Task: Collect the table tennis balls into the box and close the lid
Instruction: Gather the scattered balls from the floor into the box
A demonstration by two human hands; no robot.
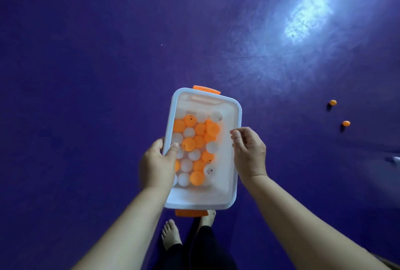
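Two balls (333, 102) dot open floor (86, 75); left hand (155, 161) grips box (237, 114) rim.

Left hand (157, 161), right hand (249, 153), forearms (129, 226) bare; black trousers (201, 248); feet (171, 235) bare, toes visible

Nothing legible appears anywhere; no word, brand or number can be read. The only printing is small dark marks on a few of the table tennis balls (195, 150) lying in the box (237, 107). The low white ball (209, 170) carries a dark and reddish stamp, too blurred to make out. The top orange ball (190, 120) shows a few black specks. The top white ball (217, 116) has a faint dark mark at its right edge. The middle orange ball (189, 144) bears tiny marks near its left side, and the right orange ball (208, 156) has similar specks, all too small to tell letters from logos.
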